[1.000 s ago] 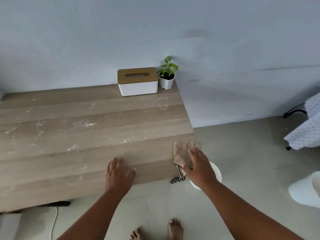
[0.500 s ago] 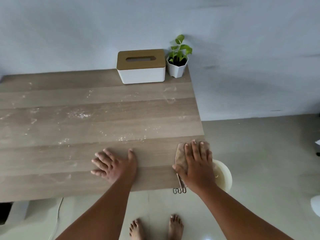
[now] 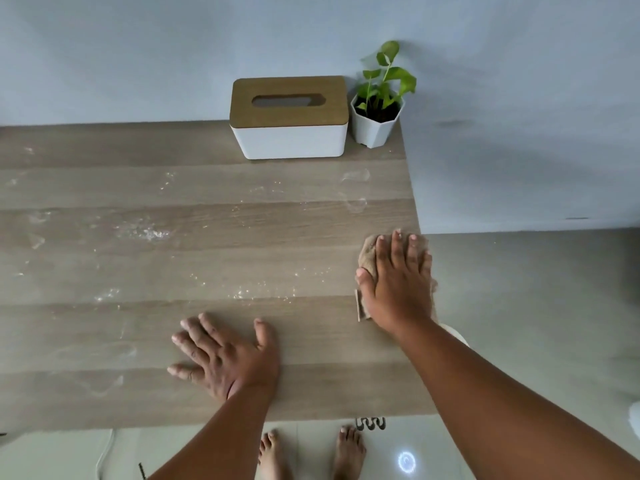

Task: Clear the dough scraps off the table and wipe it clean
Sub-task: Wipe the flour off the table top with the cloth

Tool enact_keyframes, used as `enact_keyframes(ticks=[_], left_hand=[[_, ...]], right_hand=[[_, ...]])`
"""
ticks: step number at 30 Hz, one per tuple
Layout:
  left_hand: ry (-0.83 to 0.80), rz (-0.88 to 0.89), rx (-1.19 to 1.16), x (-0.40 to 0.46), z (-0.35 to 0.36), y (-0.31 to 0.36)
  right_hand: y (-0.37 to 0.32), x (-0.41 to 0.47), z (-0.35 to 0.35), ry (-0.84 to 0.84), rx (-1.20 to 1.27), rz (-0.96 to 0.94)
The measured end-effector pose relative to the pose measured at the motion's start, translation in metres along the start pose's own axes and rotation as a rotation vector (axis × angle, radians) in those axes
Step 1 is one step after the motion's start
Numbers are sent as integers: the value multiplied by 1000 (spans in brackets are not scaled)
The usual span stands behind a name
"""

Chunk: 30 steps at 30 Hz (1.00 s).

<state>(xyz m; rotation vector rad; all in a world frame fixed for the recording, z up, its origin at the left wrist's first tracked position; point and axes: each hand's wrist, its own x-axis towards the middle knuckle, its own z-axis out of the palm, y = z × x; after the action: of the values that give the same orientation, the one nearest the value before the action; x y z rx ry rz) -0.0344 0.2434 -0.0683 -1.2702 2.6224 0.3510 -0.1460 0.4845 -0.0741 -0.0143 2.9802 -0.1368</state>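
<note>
There is only one view, from a camera on the person's head. It looks forward and steeply down, from above the near edge of the table point(image 3: 242, 216). The wide lens bends the picture at the sides. The left hand point(image 3: 228, 362) and right hand point(image 3: 398, 282) are near the camera; the wall point(image 3: 173, 46) behind the table is far.

On the table point(image 3: 207, 265), my left hand point(image 3: 230, 362) lies flat near the front edge. My right hand point(image 3: 398, 282) lies to the right of it, at the table's right edge, on top of the cloth point(image 3: 369, 258). At the table's back right corner stands the plant pot point(image 3: 375, 126), with the tissue box point(image 3: 289, 121) just left of it. Flour specks point(image 3: 152, 233) lie behind my left hand.
</note>
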Motion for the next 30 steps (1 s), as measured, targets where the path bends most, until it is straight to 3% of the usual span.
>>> enact_keyframes(ticks=[7, 12, 16, 21, 26, 30], left_hand=[[17, 8, -39, 1, -2, 2], [19, 0, -32, 1, -3, 2], [22, -4, -31, 1, -3, 2], [20, -5, -37, -1, -4, 2], [16, -2, -45, 0, -5, 3], [25, -1, -54, 0, -5, 3]], right_hand=[[-33, 59, -7, 7, -8, -66], [-41, 1, 3, -22, -6, -382], [-4, -64, 17, -14, -15, -542], [27, -47, 7, 8, -24, -394], [-15, 26, -4, -47, 22, -95], [-46, 81, -17, -48, 47, -21]])
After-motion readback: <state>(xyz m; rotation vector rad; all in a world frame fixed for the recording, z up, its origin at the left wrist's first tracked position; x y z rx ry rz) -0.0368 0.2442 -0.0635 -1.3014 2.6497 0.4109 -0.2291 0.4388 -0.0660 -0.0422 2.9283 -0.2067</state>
